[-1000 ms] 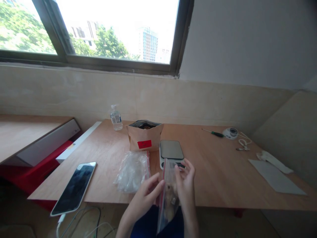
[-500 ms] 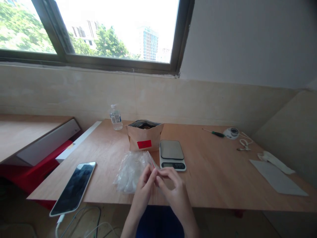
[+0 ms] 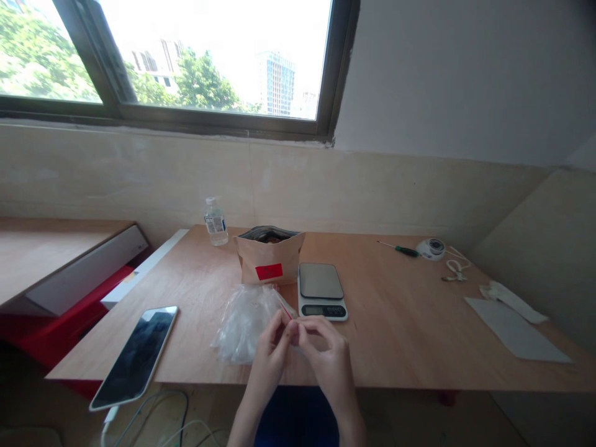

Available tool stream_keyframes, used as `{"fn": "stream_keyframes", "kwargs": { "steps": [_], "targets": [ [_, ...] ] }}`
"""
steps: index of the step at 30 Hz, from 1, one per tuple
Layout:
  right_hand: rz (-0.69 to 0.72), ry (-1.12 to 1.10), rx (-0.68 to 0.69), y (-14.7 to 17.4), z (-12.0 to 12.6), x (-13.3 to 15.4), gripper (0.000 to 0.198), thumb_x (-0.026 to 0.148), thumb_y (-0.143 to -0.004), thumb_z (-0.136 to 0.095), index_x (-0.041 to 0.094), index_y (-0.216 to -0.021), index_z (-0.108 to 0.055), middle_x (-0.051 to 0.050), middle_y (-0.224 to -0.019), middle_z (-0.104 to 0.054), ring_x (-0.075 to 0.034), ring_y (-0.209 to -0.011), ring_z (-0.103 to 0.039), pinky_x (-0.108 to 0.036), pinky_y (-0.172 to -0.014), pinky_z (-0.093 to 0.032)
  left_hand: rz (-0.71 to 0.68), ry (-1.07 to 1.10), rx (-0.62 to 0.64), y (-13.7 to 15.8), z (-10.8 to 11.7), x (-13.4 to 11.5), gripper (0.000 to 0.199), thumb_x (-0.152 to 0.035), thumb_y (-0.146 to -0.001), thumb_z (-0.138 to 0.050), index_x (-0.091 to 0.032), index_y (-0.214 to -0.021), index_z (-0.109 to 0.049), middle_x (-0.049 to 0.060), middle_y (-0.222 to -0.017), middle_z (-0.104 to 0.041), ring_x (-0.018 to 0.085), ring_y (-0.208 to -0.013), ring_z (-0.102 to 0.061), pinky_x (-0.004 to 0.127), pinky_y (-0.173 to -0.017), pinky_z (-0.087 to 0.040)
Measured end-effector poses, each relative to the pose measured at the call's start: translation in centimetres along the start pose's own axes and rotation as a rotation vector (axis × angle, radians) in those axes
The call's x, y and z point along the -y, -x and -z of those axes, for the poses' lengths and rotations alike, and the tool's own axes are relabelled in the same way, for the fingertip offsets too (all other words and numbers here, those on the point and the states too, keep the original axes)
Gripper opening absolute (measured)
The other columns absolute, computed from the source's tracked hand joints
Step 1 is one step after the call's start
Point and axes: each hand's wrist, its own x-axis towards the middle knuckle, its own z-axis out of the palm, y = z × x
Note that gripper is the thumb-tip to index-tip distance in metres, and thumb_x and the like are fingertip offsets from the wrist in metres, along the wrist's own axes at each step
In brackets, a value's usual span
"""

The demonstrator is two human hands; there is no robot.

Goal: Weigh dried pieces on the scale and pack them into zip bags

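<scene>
Both hands up front, fingertips meeting over the counter's (image 3: 395, 347) near edge. Left hand (image 3: 271, 347) and right hand (image 3: 325, 349) pinch the same clear zip bag (image 3: 289, 308) at its red strip — top edge pokes out past the fingers, the rest is mostly hidden behind the hands, so can't tell what's inside.

Zip bag sits just right of a loose pile of clear plastic bags (image 3: 244, 326), in front of the scale's (image 3: 321, 281) left corner. Scale plate is bare; can't read the display. Brown paper bag (image 3: 269, 257) stands upright behind the pile, mouth open, red label facing the person; something brown inside, can't tell what.

Elsewhere: water bottle (image 3: 216, 223) upright at back left, capped. Phone (image 3: 135, 357) at front left, its near end past the counter edge — white cable (image 3: 108, 419) at that end. Screwdriver (image 3: 404, 250) far right, lying beside a white dome camera (image 3: 433, 248).
</scene>
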Motion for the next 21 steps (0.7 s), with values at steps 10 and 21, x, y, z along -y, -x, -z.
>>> {"fn": "stream_keyframes", "kwargs": {
  "steps": [10,21],
  "targets": [
    [-0.011,-0.061,0.077,0.0,0.6,-0.3,0.011,0.028,-0.082,-0.06,0.019,-0.083,-0.067,-0.005,-0.09,-0.069,-0.018,-0.087,-0.065,-0.029,-0.08,-0.051,0.022,0.012,-0.044,0.2,0.0,-1.1,0.031,-0.042,-0.084,-0.053,-0.018,-0.066,-0.046,-0.003,-0.065,-0.044,0.012,-0.065,-0.042,0.022,-0.062,-0.036],
    [-0.094,-0.138,0.029,0.1,0.5,0.4,0.016,0.029,-0.084,-0.056,0.018,-0.077,-0.064,-0.004,-0.081,-0.068,-0.017,-0.079,-0.065,-0.027,-0.075,-0.051,-0.058,-0.134,-0.034,0.4,0.1,-1.1,0.025,-0.036,-0.086,-0.051,-0.018,-0.067,-0.05,-0.001,-0.064,-0.048,0.012,-0.062,-0.044,0.022,-0.058,-0.036]
  ]
}}
